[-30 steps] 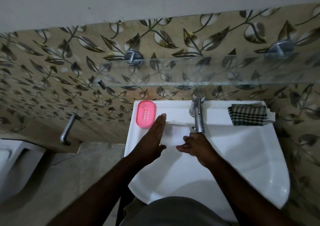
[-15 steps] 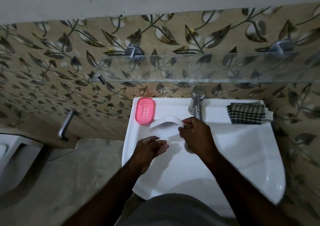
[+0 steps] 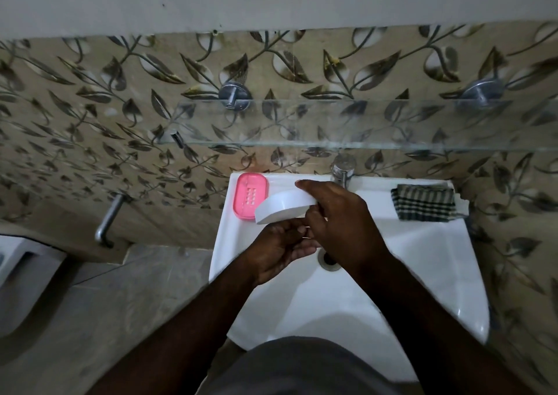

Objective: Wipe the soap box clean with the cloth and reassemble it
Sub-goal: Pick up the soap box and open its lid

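From the head camera, the right hand (image 3: pixel 341 213) holds the white soap box half (image 3: pixel 280 205) above the white sink (image 3: pixel 422 258), fingers (image 3: pixel 305 184) closed over its far edge and thumb beneath. The left hand (image 3: pixel 280 246) sits just under it, palm up, fingers loosely curled and touching the right hand; whether it grips the white half cannot be told. The pink perforated tray (image 3: pixel 250 195) lies on the sink's back-left ledge, partly overlapped by the white half. The checked cloth (image 3: pixel 422 202) lies folded on the back-right ledge, beyond the tap (image 3: pixel 342 169).
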A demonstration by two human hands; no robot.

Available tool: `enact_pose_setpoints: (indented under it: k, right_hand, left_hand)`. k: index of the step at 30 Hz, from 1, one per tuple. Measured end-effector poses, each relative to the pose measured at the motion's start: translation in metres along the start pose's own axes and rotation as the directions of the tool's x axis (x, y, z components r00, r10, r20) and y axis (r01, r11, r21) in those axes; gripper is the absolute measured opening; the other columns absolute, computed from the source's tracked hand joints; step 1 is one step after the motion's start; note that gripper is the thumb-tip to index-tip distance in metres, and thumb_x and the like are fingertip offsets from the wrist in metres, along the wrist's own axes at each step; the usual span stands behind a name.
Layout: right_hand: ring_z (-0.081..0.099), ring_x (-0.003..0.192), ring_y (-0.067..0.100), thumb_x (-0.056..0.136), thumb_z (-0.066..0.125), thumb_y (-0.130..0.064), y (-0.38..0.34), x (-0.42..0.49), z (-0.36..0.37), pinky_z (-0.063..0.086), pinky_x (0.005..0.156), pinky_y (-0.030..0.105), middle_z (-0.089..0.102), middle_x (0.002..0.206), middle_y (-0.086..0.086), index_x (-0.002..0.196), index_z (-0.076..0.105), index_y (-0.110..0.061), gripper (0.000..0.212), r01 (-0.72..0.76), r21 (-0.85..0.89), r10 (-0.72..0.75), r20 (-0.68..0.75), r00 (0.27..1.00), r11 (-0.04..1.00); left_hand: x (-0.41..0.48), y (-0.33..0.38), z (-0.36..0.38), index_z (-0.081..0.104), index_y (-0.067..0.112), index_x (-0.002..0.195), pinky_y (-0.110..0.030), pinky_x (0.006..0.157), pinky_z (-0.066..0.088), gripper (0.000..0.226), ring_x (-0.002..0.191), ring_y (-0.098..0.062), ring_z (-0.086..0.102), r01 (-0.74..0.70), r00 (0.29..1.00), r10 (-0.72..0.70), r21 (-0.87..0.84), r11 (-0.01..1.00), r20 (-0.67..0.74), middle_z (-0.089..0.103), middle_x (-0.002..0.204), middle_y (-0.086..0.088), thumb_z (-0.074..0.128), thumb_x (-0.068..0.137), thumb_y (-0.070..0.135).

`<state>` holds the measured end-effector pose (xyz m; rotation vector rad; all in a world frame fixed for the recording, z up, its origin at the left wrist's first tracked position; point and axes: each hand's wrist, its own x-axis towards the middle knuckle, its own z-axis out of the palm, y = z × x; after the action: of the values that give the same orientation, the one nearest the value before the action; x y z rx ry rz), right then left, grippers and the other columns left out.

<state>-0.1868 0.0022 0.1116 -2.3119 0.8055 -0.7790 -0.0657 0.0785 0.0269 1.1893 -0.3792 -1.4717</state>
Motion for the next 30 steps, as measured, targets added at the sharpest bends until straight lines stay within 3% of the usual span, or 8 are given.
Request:
enact_pose_setpoints:
  k: [4,9,18,21,23,26,28,30]
  right_hand:
    - [0.068,0.086,0.028,0.083,0.056,-0.007,0.006,0.002,-0.006,0.054,0.079,0.037,0.073,0.101,0.006,0.107,0.067,-0.012,0.027,-0.052,0.009,0.052,-0.083,0.995,0.999]
    - [0.071,0.074,0.027,0.085,0.059,-0.003,0.001,-0.006,-0.019,0.057,0.064,0.048,0.069,0.084,0.003,0.094,0.057,-0.027,0.025,-0.049,0.239,0.097,-0.195,0.976,0.97]
    - [0.071,0.069,0.017,0.083,0.062,0.0,0.002,-0.018,-0.025,0.057,0.061,0.035,0.07,0.079,0.001,0.096,0.058,-0.026,0.029,-0.062,0.285,0.126,-0.214,0.969,0.956]
    - [0.069,0.07,0.013,0.08,0.062,0.005,0.002,-0.022,-0.026,0.053,0.061,0.019,0.07,0.081,0.002,0.097,0.061,-0.017,0.028,0.023,0.26,0.058,-0.299,0.953,0.965]
    - [0.065,0.069,0.013,0.077,0.061,0.008,0.01,-0.022,-0.013,0.042,0.063,0.004,0.068,0.078,0.0,0.095,0.063,-0.011,0.026,-0.054,0.154,0.091,-0.248,0.964,0.987]
    - [0.068,0.072,0.022,0.079,0.06,0.0,0.02,-0.025,-0.009,0.042,0.06,0.01,0.07,0.077,0.0,0.092,0.062,-0.011,0.017,-0.152,0.136,0.176,-0.185,0.967,0.979]
    - [0.071,0.071,0.018,0.078,0.06,-0.006,0.018,-0.026,-0.02,0.051,0.062,0.022,0.072,0.077,0.0,0.094,0.061,-0.016,0.018,-0.135,0.219,0.19,-0.252,0.949,0.966]
    - [0.07,0.07,0.013,0.076,0.062,-0.001,0.017,-0.025,-0.023,0.053,0.065,0.019,0.072,0.077,-0.003,0.095,0.062,-0.016,0.024,-0.102,0.217,0.172,-0.335,0.926,0.971]
  left_hand:
    - [0.004,0.0,0.004,0.06,-0.005,0.114,-0.034,0.078,0.056,0.036,0.085,-0.028,0.068,0.029,0.999,-0.021,0.241,0.97,-0.037,0.067,0.099,-0.019,0.042,0.103,0.024]
    - [0.012,-0.007,0.011,0.06,-0.002,0.121,-0.04,0.088,0.052,0.042,0.096,-0.028,0.066,0.075,0.996,-0.052,0.328,0.942,-0.078,0.068,0.109,-0.018,0.036,0.104,0.028]
    - [0.012,-0.007,0.014,0.05,-0.003,0.13,-0.026,0.08,0.055,0.038,0.096,-0.024,0.066,-0.045,0.999,0.049,0.347,0.937,-0.001,0.063,0.118,-0.022,0.033,0.106,0.021]
    - [0.011,-0.011,0.011,0.049,-0.001,0.132,-0.027,0.08,0.054,0.037,0.096,-0.028,0.066,-0.06,0.998,0.063,0.364,0.929,0.004,0.064,0.114,-0.021,0.033,0.106,0.02]
    - [0.013,-0.013,0.009,0.051,-0.001,0.128,-0.03,0.08,0.054,0.032,0.096,-0.03,0.066,-0.026,0.999,0.039,0.359,0.933,-0.028,0.066,0.111,-0.023,0.036,0.105,0.016]
    - [0.012,-0.013,0.007,0.054,0.002,0.117,-0.032,0.077,0.051,0.024,0.088,-0.029,0.066,0.048,0.994,-0.01,0.347,0.937,-0.112,0.068,0.1,-0.018,0.038,0.102,0.012]
    - [0.011,-0.009,0.005,0.058,0.003,0.116,-0.03,0.075,0.049,0.031,0.085,-0.026,0.066,0.087,0.99,-0.041,0.343,0.935,-0.138,0.068,0.095,-0.012,0.036,0.104,0.02]
    - [0.008,-0.007,0.003,0.067,0.003,0.104,-0.031,0.079,0.049,0.048,0.087,-0.026,0.066,0.153,0.98,-0.095,0.358,0.921,-0.174,0.071,0.093,-0.01,0.029,0.104,0.033]
